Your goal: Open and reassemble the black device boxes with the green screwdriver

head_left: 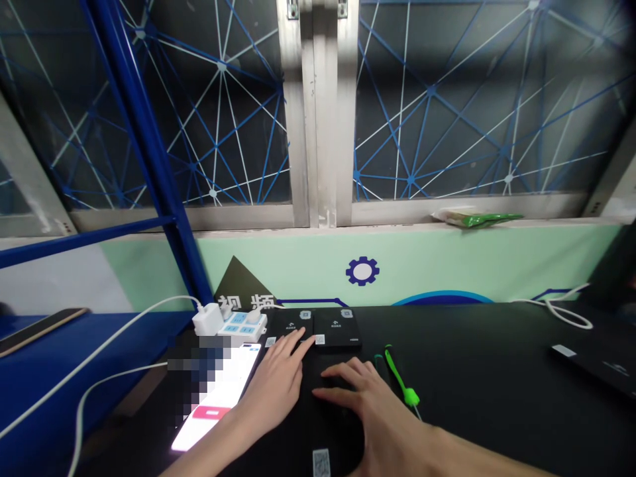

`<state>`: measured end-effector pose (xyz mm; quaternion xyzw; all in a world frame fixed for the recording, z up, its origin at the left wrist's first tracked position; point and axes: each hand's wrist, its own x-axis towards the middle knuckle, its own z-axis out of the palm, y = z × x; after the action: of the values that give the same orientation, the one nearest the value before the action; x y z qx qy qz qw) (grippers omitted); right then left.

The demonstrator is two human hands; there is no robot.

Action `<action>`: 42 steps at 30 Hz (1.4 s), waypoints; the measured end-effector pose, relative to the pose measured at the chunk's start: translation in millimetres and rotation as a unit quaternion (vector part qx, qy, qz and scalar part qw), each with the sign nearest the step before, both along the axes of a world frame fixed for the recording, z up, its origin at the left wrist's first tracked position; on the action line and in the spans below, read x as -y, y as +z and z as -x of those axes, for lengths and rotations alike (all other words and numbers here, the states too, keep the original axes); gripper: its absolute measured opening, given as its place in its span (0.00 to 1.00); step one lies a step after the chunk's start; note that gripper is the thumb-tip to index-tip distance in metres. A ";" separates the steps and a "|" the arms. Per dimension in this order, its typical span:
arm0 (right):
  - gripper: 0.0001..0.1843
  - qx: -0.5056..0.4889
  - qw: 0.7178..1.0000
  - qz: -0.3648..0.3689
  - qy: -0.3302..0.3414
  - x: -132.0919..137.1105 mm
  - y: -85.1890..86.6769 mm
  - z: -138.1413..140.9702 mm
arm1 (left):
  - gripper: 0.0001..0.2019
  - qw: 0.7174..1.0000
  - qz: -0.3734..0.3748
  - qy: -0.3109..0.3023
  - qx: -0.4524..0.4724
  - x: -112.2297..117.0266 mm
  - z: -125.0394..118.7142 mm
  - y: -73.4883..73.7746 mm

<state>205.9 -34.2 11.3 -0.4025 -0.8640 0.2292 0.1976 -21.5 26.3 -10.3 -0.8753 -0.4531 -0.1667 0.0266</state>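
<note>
My left hand (278,384) lies flat on the black table, fingers stretched out, its fingertips touching the near edge of two small black boxes (318,328) with white labels. My right hand (368,404) rests with fingers spread on a flat black device (332,430) that bears a QR sticker near its front edge. Neither hand holds anything. A lit phone (218,397) with a white screen and a red button lies just left of my left hand. Two green-handled tools (400,379) lie just right of my right hand.
A white power strip (241,326) with a charger (207,319) and white cables sits behind the phone. A blue frame post (149,152) rises at the left. Another phone (40,328) lies on the blue surface. A black device (596,364) and white cable (566,311) are at right.
</note>
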 end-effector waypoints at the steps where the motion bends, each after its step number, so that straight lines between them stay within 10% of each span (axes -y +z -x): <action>1: 0.49 0.003 1.000 -0.001 -0.003 -0.3 -0.8 0.4 | 0.29 1.000 -0.001 0.000 -0.003 0.0 0.1 0.2; 42: 0.52 0.012 0.998 -0.065 0.003 -12.1 -5.2 -11.9 | 0.26 0.999 -0.026 -0.008 -0.026 2.0 1.0 1.0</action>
<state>217.8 -22.1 6.1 -0.3889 -0.8807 0.1679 0.2121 -22.5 24.2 -9.3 -0.8822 -0.4404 -0.1557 0.0596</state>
